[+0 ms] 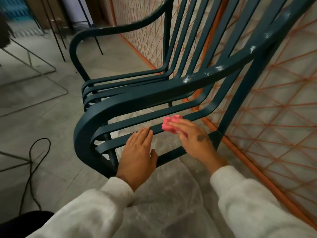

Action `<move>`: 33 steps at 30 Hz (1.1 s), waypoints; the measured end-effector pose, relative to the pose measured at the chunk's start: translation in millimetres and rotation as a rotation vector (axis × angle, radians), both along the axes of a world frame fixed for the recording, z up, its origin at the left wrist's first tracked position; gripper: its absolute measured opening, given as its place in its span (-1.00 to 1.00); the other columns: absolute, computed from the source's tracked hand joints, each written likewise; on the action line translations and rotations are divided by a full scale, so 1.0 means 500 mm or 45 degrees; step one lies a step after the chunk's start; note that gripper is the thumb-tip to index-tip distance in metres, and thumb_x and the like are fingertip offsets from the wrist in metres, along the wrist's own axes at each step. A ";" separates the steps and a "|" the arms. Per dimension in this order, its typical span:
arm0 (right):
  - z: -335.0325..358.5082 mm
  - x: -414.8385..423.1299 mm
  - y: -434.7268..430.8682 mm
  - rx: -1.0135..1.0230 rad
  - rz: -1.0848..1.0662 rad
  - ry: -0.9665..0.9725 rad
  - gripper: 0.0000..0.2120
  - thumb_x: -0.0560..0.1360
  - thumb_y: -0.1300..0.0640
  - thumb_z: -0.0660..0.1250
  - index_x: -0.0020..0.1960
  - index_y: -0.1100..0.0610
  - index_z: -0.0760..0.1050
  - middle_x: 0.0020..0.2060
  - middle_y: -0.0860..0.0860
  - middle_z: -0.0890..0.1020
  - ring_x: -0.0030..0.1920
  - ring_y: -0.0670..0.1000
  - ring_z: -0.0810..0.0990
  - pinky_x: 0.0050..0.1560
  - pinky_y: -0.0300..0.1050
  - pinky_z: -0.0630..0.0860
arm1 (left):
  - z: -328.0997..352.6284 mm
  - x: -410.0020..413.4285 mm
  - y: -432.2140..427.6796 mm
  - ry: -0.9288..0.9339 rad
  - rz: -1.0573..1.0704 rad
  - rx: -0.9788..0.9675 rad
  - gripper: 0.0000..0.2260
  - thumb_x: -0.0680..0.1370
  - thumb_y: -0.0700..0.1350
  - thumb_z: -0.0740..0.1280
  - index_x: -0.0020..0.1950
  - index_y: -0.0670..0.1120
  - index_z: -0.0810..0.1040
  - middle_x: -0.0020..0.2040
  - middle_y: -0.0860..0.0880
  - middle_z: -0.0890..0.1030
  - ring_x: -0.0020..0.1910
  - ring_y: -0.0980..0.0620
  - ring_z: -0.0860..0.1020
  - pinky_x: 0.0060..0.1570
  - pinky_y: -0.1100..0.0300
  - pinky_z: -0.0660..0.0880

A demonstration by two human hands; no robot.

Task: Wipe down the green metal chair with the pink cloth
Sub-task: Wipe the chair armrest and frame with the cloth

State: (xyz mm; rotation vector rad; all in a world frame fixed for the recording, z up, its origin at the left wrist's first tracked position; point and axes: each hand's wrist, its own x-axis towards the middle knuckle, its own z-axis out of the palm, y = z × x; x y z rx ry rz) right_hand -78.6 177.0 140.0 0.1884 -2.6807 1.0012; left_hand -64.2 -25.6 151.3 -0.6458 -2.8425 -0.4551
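Note:
The dark green metal chair [140, 93] fills the middle of the view, its near armrest curving down in front of me. White dusty specks dot the upper part of that armrest. My right hand [193, 136] presses a bunched pink cloth [169, 124] against one of the seat slats, under the armrest. My left hand [139, 153] lies flat with fingers together on the neighbouring slat, thumb hooked over the lower side bar. Both arms wear pale fleece sleeves.
An orange-framed mesh panel [267, 117] stands right behind the chair. A black cable [32, 157] loops over the tiled floor at left. Thin wire furniture legs [42, 69] stand at the upper left. A clear plastic sheet [164, 191] covers the floor under me.

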 end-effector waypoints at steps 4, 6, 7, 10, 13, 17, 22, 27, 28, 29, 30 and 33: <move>-0.007 -0.029 0.072 0.058 -0.411 -0.026 -0.68 0.65 0.14 0.18 0.36 -0.03 0.51 0.34 -0.06 0.53 0.40 -0.06 0.42 0.40 -0.22 0.24 | 0.000 0.004 -0.009 -0.023 -0.012 -0.004 -0.44 0.60 0.04 0.19 0.55 0.01 0.07 0.57 0.04 0.07 0.55 0.07 0.00 0.43 0.21 -0.21; -0.008 -0.028 0.013 -0.001 -0.381 -0.006 -0.69 0.66 0.15 0.16 0.31 -0.05 0.54 0.36 -0.11 0.52 0.41 -0.11 0.39 0.37 -0.33 0.20 | 0.001 0.003 -0.009 -0.018 -0.022 -0.005 -0.44 0.60 0.04 0.20 0.55 0.00 0.08 0.57 0.03 0.09 0.55 0.06 0.01 0.42 0.21 -0.22; -0.005 -0.016 -0.030 -0.044 -0.320 0.029 -0.69 0.66 0.16 0.16 0.29 -0.07 0.55 0.36 -0.14 0.51 0.41 -0.15 0.38 0.35 -0.39 0.20 | -0.001 0.003 -0.009 -0.012 -0.030 -0.009 -0.43 0.59 0.03 0.22 0.55 -0.02 0.10 0.57 0.01 0.11 0.55 0.05 0.03 0.42 0.20 -0.21; -0.001 0.036 -0.116 -0.225 -0.044 0.041 -0.66 0.63 0.21 0.22 0.32 -0.08 0.54 0.36 -0.22 0.47 0.40 -0.26 0.35 0.34 -0.45 0.26 | -0.013 0.007 -0.012 0.003 -0.047 -0.026 -0.38 0.55 0.01 0.28 0.55 -0.04 0.12 0.56 -0.02 0.16 0.55 0.04 0.06 0.48 0.15 -0.14; -0.005 0.072 -0.077 -0.559 -0.007 -0.129 -0.65 0.60 0.25 0.28 0.31 -0.08 0.55 0.30 -0.22 0.54 0.31 -0.30 0.45 0.30 -0.41 0.37 | -0.038 0.027 -0.024 0.006 -0.152 -0.019 -0.39 0.53 -0.03 0.31 0.54 -0.06 0.17 0.55 -0.02 0.16 0.56 0.04 0.01 0.52 0.06 -0.07; -0.051 0.079 0.061 -0.575 -0.268 -0.161 -0.62 0.60 0.27 0.27 0.28 -0.13 0.52 0.23 -0.24 0.55 0.22 -0.33 0.49 0.30 -0.34 0.41 | -0.094 0.061 -0.022 -0.149 -0.215 -0.140 -0.45 0.50 -0.03 0.38 0.45 -0.08 0.34 0.50 -0.05 0.28 0.49 -0.07 0.26 0.44 0.02 0.08; -0.122 0.014 0.210 -0.358 -0.520 -0.318 -0.59 0.63 0.21 0.19 0.43 -0.09 0.41 0.39 -0.09 0.45 0.41 -0.02 0.39 0.49 0.01 0.27 | -0.126 0.065 -0.027 -0.322 -0.029 -0.016 -0.43 0.60 0.08 0.18 0.56 0.05 0.05 0.56 0.05 0.12 0.53 0.03 0.13 0.47 0.17 -0.05; -0.166 0.013 0.136 -0.266 -0.606 -0.194 -0.67 0.66 0.21 0.15 0.35 -0.01 0.50 0.43 -0.09 0.42 0.46 -0.01 0.35 0.44 -0.07 0.32 | -0.130 0.064 -0.037 -0.369 -0.026 0.030 -0.41 0.57 0.08 0.24 0.55 0.08 0.08 0.54 0.09 0.19 0.49 0.04 0.19 0.47 0.17 0.09; -0.176 0.028 0.097 -0.273 -0.572 -0.107 -0.67 0.64 0.25 0.18 0.31 0.00 0.54 0.41 -0.10 0.44 0.44 -0.05 0.37 0.40 -0.15 0.36 | -0.132 0.065 -0.038 -0.374 -0.012 0.042 -0.41 0.57 0.07 0.25 0.54 0.08 0.10 0.53 0.09 0.21 0.48 0.04 0.21 0.47 0.17 0.10; -0.182 0.045 0.053 -0.278 -0.511 -0.055 -0.67 0.62 0.28 0.20 0.28 0.01 0.55 0.40 -0.11 0.45 0.42 -0.10 0.38 0.36 -0.25 0.37 | -0.133 0.066 -0.037 -0.379 -0.001 0.049 -0.41 0.56 0.07 0.27 0.54 0.08 0.12 0.52 0.09 0.23 0.48 0.03 0.22 0.46 0.16 0.11; -0.186 0.059 0.014 -0.259 -0.426 -0.030 -0.66 0.60 0.29 0.21 0.28 0.01 0.55 0.39 -0.12 0.45 0.41 -0.15 0.37 0.34 -0.32 0.36 | -0.134 0.067 -0.036 -0.384 0.011 0.057 -0.41 0.56 0.06 0.28 0.53 0.07 0.14 0.52 0.08 0.25 0.48 0.02 0.23 0.45 0.16 0.11; -0.172 0.075 -0.049 -0.153 -0.117 -0.114 -0.65 0.63 0.23 0.18 0.32 -0.05 0.54 0.40 -0.17 0.45 0.42 -0.23 0.34 0.39 -0.34 0.30 | -0.133 0.070 -0.032 -0.391 0.028 0.075 -0.40 0.53 0.05 0.32 0.52 0.06 0.18 0.50 0.06 0.28 0.47 0.01 0.26 0.45 0.14 0.13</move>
